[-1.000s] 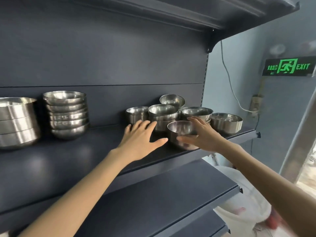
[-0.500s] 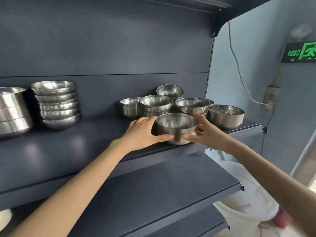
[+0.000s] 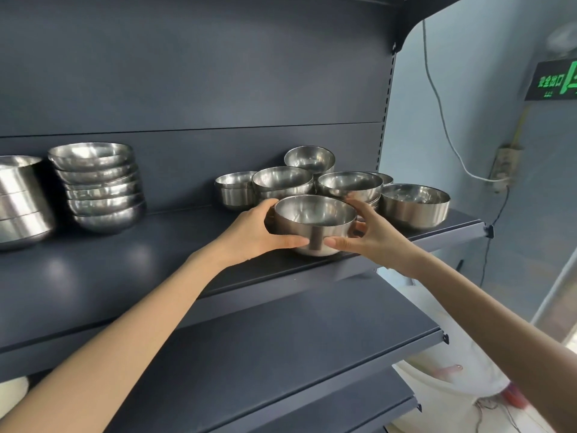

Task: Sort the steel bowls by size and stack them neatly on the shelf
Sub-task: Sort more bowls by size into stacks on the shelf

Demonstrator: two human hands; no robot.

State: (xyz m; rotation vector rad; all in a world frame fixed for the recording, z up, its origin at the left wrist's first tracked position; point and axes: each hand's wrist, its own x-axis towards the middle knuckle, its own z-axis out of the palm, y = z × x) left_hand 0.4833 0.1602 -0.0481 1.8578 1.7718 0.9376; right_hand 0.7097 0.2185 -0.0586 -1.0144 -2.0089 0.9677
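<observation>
From the head camera, a steel bowl sits at the near edge of the dark shelf, gripped from both sides. The left hand curls around its left wall, thumb pressed on the near face; the right hand wraps its right wall the same way, fingers closed against the metal. Just behind it, a cluster of loose bowls crowds the far right of the shelf. Far left stand a stack of rounded bowls and, beside it, a stack of larger straight-sided bowls. A green exit sign glows on the right wall.
</observation>
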